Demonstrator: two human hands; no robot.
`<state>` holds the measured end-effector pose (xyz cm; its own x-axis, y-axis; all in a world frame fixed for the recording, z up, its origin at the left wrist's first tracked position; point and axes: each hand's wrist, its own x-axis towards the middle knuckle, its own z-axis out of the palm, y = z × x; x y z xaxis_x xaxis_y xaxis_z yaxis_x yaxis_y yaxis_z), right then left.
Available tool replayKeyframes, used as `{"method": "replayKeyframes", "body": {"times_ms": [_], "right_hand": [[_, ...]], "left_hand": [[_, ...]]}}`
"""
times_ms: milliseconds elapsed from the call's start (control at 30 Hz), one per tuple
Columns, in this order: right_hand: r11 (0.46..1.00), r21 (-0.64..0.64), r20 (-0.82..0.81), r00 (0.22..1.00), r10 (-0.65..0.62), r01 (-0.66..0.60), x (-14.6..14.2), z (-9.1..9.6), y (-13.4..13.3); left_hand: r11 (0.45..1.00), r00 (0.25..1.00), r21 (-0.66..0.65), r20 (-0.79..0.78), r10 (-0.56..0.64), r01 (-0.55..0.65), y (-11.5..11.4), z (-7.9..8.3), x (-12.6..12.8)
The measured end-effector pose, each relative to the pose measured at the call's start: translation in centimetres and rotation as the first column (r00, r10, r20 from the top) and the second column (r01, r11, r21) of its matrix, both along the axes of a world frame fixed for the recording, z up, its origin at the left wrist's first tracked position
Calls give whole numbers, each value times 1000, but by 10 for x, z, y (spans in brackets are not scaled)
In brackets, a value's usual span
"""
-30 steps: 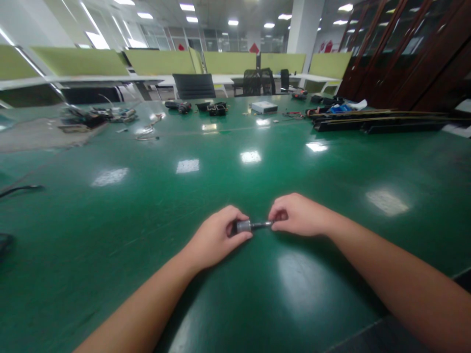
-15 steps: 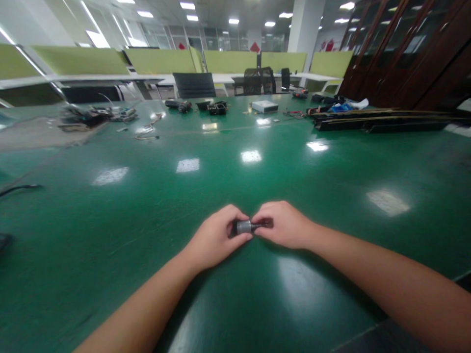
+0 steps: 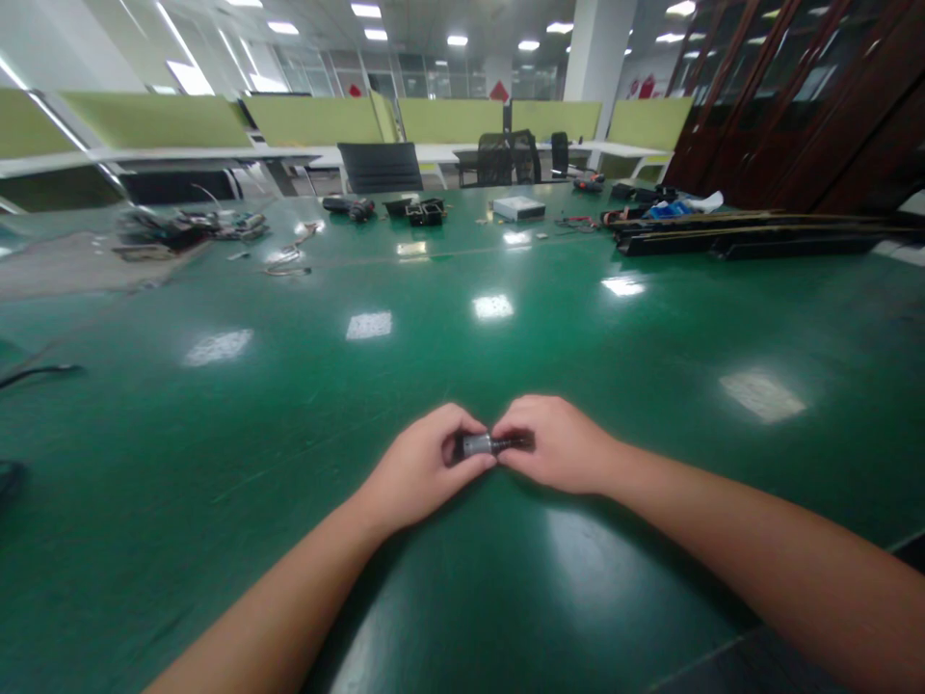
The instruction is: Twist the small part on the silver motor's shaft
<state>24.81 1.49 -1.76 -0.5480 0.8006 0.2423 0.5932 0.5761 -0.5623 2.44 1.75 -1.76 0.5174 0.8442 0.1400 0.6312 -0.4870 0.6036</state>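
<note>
where the two bare hands meet on the green worktop [image 3: 419, 376], there's a small grey cylinder [image 3: 477, 444] with a thin dark shaft [image 3: 510, 442] poking out of it toward 3 o'clock. so yeah, let's make that cylinder the middle of the clock, 12 being straight ahead of the person. the left hand [image 3: 426, 465] is at 9 o'clock and its fingers are clamped on the cylinder, thumb on the near side. the right hand [image 3: 562, 445] sits at 3 with its fingers closed around the shaft, and they cover a good bit of it. fingertips of both hands are right beside each other, honestly can't tell if they touch.

rest of the stuff is well apart from the hands. around 12 there's a flat pale box [image 3: 518, 208], and a little closer to 11 some black parts [image 3: 426, 212]. at 2, a stack of long black strips [image 3: 729, 243] with something blue [image 3: 669, 210] behind. over at 10, a messy heap of electronics [image 3: 192, 229], too blurry to pick apart. a black cable [image 3: 43, 372] lies out toward 9.
</note>
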Motion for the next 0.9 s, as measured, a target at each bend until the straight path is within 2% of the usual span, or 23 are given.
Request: {"method": "replayKeyframes", "body": {"times_ms": [200,367,533,900], "right_hand": [[1000,-30,19,1000,-8,8,-1,0,1],[999,14,29,999,38,-38,-1,-1,1],[998,-45,1,999,-50,50,-2,-3,0],[1000,7,12,1000,11,-11,-2,-2,1]], "left_hand": [[1000,1000,2,6,-1,1,0,0,0],[1000,1000,5,8,-8,8,0,0,0],[1000,1000,8,2,-6,6,1,0,0],[1000,1000,5,3,-25,25,1,-1,-1]]}}
